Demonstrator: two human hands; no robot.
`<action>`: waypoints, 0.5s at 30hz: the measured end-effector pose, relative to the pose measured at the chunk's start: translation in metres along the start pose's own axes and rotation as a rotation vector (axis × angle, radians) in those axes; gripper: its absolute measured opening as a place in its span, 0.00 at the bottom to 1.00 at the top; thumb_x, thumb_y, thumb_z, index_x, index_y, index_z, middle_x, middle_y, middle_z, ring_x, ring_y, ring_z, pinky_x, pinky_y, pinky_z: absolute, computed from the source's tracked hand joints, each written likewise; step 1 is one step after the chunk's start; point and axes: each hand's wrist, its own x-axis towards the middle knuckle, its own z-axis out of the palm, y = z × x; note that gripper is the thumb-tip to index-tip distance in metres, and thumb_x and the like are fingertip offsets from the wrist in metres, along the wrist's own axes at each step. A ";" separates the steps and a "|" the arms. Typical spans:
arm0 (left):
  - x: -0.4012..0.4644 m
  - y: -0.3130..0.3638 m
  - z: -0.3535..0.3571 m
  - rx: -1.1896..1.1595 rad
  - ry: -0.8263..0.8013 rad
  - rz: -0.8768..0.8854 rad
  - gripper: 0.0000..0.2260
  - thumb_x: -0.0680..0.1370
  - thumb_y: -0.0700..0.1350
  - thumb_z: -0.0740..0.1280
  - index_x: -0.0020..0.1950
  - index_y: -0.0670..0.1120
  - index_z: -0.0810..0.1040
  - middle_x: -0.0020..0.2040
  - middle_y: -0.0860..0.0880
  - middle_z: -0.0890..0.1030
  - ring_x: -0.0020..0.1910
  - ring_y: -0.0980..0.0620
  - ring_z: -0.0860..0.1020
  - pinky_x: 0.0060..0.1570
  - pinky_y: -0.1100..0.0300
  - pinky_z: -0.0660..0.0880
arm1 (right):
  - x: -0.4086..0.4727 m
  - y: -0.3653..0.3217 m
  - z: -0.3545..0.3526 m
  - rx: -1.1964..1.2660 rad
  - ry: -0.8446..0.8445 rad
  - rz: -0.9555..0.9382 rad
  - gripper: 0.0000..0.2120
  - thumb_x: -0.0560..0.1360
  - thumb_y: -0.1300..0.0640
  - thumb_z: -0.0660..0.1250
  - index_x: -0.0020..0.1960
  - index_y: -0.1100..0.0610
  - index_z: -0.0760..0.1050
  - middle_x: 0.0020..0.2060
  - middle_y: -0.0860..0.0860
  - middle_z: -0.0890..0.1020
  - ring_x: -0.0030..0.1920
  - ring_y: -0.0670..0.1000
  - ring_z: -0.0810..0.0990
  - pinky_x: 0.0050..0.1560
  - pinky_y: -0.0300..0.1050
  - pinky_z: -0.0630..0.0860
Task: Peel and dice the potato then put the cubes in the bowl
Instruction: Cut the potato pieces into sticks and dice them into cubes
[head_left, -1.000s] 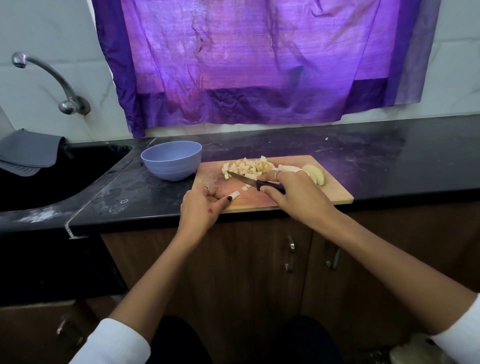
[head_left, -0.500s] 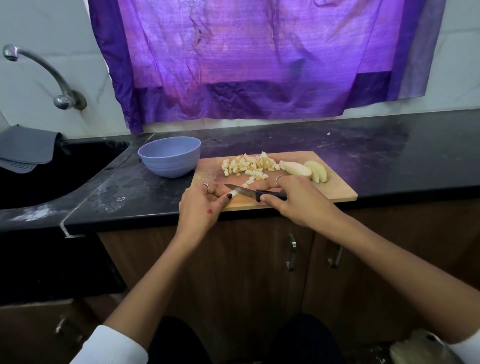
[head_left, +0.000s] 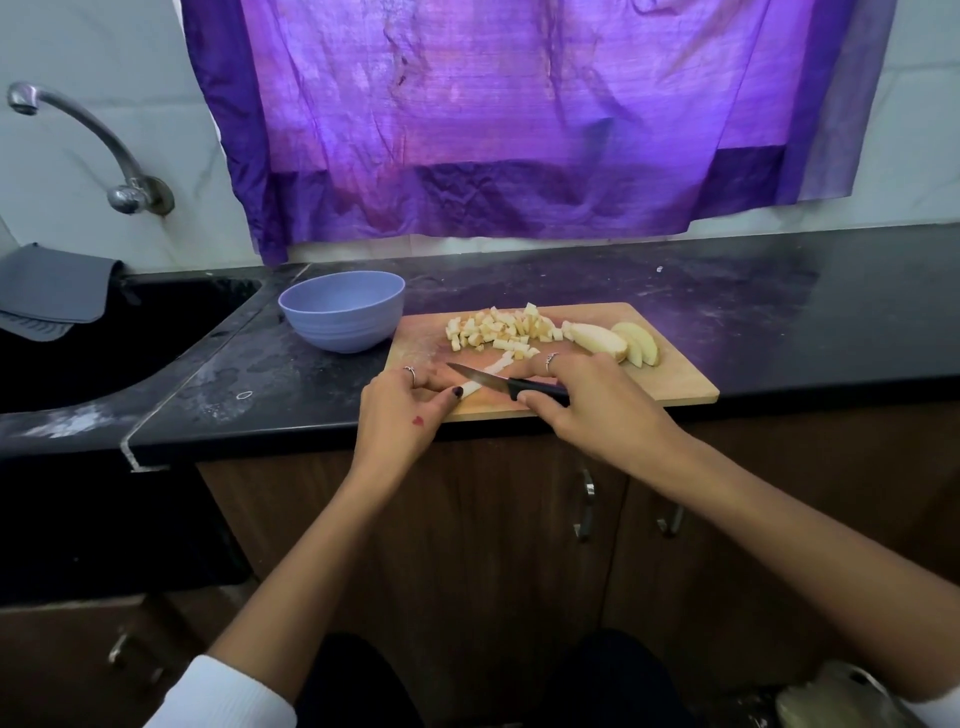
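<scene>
A wooden cutting board (head_left: 670, 384) lies on the black counter. On it is a pile of several potato cubes (head_left: 498, 328), with a few peeled potato slices (head_left: 618, 340) to their right. My left hand (head_left: 402, 410) pinches the near end of a thin potato strip (head_left: 480, 382) at the board's front left. My right hand (head_left: 587, 405) grips a black-handled knife (head_left: 511, 383), its blade lying across the strip and pointing left. A pale blue bowl (head_left: 343, 309) stands just left of the board; nothing shows inside it.
A black sink (head_left: 104, 332) lies to the left, with a metal tap (head_left: 88, 145) above it and a grey cloth (head_left: 52, 291) on its edge. A purple curtain (head_left: 519, 119) hangs behind the counter. Brown cabinet doors (head_left: 582, 519) are below.
My right hand has drawn the knife back from the cube pile toward the board's front, and the blade now lies over the strip held by my left hand.
</scene>
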 end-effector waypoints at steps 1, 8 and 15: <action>-0.001 0.001 0.000 -0.008 0.009 -0.001 0.08 0.74 0.48 0.72 0.50 0.46 0.84 0.50 0.49 0.82 0.52 0.54 0.76 0.50 0.60 0.69 | 0.000 0.000 0.001 0.004 -0.007 0.011 0.17 0.78 0.49 0.65 0.66 0.47 0.74 0.52 0.51 0.81 0.46 0.47 0.77 0.43 0.43 0.76; -0.001 0.003 -0.001 -0.047 0.003 0.011 0.03 0.74 0.44 0.73 0.46 0.47 0.84 0.42 0.59 0.77 0.51 0.53 0.78 0.54 0.57 0.73 | 0.002 -0.002 0.011 -0.009 0.000 0.003 0.15 0.78 0.51 0.64 0.64 0.49 0.75 0.49 0.50 0.80 0.43 0.47 0.75 0.36 0.39 0.68; -0.001 0.004 0.000 -0.041 0.000 0.006 0.01 0.74 0.45 0.72 0.43 0.48 0.83 0.44 0.58 0.78 0.52 0.52 0.78 0.58 0.49 0.74 | 0.005 -0.006 0.014 -0.078 -0.008 -0.046 0.15 0.78 0.51 0.64 0.64 0.47 0.74 0.52 0.50 0.80 0.50 0.48 0.77 0.43 0.41 0.71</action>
